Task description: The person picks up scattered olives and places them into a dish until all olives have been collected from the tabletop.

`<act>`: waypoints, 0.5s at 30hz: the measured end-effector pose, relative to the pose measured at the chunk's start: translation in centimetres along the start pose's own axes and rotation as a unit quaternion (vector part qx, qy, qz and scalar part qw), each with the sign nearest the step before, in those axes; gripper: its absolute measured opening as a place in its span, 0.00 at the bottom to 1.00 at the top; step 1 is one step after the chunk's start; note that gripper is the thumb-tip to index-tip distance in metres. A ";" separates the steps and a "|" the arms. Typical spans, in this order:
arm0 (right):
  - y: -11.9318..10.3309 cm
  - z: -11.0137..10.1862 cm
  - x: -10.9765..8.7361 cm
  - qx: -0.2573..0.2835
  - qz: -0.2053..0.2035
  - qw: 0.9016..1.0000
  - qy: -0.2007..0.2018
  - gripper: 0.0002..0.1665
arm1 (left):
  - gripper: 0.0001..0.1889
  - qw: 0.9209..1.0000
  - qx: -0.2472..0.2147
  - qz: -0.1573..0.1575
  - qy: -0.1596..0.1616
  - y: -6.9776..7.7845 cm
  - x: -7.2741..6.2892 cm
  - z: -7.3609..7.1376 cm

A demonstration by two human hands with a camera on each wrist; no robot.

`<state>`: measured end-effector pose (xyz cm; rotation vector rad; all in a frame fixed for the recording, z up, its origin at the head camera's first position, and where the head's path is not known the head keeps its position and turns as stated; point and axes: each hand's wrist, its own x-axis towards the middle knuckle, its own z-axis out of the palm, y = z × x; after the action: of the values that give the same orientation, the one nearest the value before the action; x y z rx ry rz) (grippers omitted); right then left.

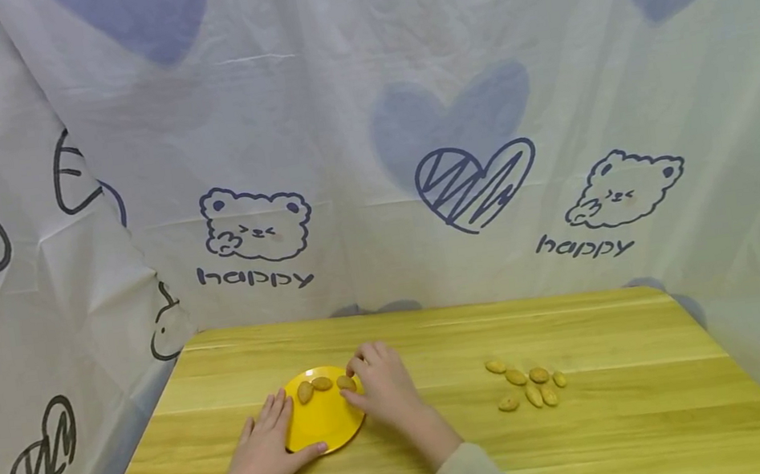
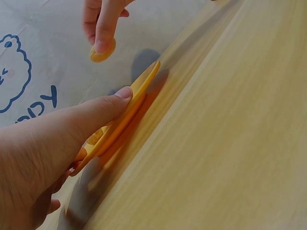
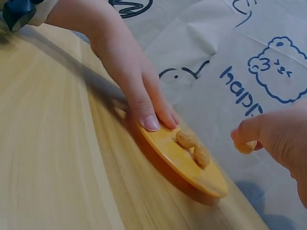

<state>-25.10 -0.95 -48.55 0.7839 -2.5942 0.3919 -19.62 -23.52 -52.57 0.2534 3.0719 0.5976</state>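
A round yellow plate [image 1: 326,423] stands on the table at left of centre. My left hand [image 1: 262,453] rests along its left and near rim, fingers straight and thumb laid on the edge. On the plate's far part lie two oval tan nuts [image 1: 305,392], unshelled by their look. Between thumb and fingers my right hand [image 1: 385,388] pinches another nut [image 3: 244,146]. The left wrist view shows this held nut [image 2: 101,51] raised above the plate [image 2: 146,79]. In the right wrist view the two nuts [image 3: 186,138] sit close together.
Several more nuts [image 1: 533,393] lie loosely grouped on the wooden table [image 1: 631,412] to the right. A white cloth [image 1: 370,271] printed with hearts and bears hangs behind the table and along both sides.
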 end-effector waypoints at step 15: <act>-1.3 2.6 0.9 -0.041 -0.062 0.997 0.018 0.14 | 0.57 1.000 0.004 0.000 -0.001 0.3 -0.2 -0.4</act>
<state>-25.84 -3.38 -50.18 0.8961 -2.4960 0.2582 -19.42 -23.44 -52.15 0.2543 3.0718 0.5860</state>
